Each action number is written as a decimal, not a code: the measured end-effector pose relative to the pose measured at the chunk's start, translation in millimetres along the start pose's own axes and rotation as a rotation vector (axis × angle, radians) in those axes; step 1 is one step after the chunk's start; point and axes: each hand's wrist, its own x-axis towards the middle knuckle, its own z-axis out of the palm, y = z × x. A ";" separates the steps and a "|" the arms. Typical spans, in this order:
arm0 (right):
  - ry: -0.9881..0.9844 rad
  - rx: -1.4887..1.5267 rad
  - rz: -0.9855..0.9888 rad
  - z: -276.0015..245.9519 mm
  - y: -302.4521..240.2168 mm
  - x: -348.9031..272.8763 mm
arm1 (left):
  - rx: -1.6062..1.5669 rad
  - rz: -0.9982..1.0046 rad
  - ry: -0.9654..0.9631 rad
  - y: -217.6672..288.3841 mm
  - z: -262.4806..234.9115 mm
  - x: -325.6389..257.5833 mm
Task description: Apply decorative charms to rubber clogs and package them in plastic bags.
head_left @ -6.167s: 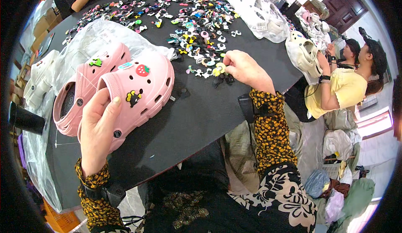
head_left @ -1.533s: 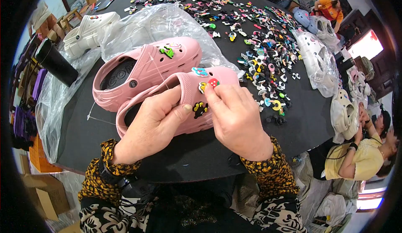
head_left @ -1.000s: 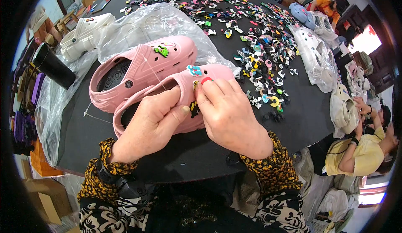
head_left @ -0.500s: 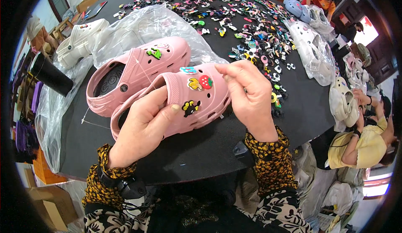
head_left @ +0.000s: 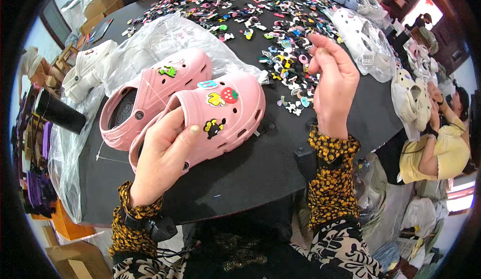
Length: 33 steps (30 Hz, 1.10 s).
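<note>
Left hand (head_left: 163, 156): closed on near pink clog (head_left: 200, 109), fingers inside the foot opening, thumb outside. Clog sits on black table (head_left: 250, 178), beside far pink clog (head_left: 186, 68); upper carries strawberry charm (head_left: 229, 95) and others. Right hand (head_left: 333, 81): fingers half-curled, by loose charms (head_left: 290, 58); cannot tell whether anything is pinched.

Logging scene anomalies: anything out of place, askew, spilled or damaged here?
Nothing obviously damaged. One minor oddity: a tiny pale scrap on the black table, near its lower edge, well apart from the loose charms; too small to identify. The pink clog in the left hand shows no visible tear.
</note>
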 end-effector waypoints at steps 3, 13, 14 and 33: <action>0.068 0.099 0.043 -8.3 0.7 7.3 | 0.000 -0.007 0.001 1.4 0.8 -2.2; 0.008 -0.096 0.077 -8.4 17.1 10.9 | -0.002 -0.010 0.018 -4.3 0.1 -2.1; 0.008 -0.093 0.076 -8.8 20.7 11.4 | -0.013 -0.012 0.030 -4.8 0.4 -2.4; -0.418 -1.180 0.036 -33.2 66.0 11.1 | -0.038 0.031 0.012 -3.5 1.8 -3.0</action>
